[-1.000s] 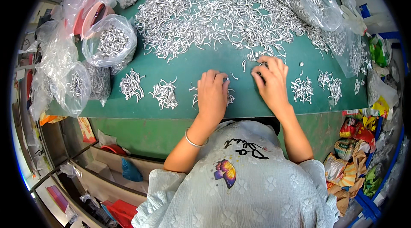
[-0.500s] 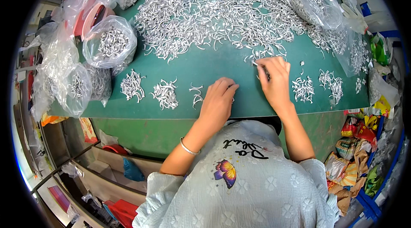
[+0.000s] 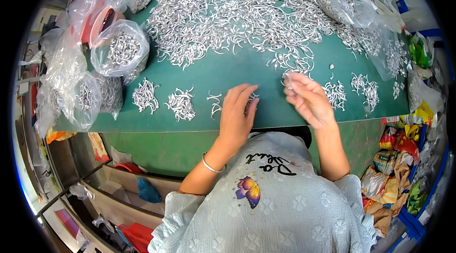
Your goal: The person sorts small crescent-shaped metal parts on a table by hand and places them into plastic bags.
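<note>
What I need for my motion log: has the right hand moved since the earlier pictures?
Yes; the right hand has moved rightward, closer to the nearest silvery pile on its right.

A green table [image 3: 270,110] carries curved silvery pieces [image 3: 228,15] and clear bags [image 3: 101,63].

Small, curved silver metal pieces [image 3: 228,15] lie heaped across the far surface [image 3: 204,72] and in little piles [image 3: 180,104] nearer; the right hand [image 3: 311,98] pinches one.
</note>
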Tool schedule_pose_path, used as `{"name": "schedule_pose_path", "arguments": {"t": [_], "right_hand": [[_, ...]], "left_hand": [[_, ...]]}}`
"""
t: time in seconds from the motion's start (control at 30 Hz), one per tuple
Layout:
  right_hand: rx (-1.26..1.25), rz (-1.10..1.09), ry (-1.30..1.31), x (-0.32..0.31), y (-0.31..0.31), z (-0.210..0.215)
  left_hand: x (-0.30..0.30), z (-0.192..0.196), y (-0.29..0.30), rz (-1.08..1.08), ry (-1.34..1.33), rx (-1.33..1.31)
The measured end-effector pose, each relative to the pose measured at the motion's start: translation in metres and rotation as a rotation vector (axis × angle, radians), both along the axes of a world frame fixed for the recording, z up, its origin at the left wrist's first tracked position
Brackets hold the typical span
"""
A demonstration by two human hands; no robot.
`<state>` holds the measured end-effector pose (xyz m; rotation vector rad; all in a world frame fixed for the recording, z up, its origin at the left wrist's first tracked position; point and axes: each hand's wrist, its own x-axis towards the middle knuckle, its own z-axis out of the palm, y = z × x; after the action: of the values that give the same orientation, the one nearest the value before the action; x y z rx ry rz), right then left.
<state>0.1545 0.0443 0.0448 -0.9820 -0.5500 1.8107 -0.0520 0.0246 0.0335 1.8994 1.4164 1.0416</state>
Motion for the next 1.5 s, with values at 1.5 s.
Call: {"name": "schedule_pose_path", "arguments": {"t": [1.5], "right_hand": [[0.925,0.110,-1.690,0.027,0.019,-0.012]], "left_hand": [[0.013,0.000,0.085,-0.341,0.246,-0.057]]}}
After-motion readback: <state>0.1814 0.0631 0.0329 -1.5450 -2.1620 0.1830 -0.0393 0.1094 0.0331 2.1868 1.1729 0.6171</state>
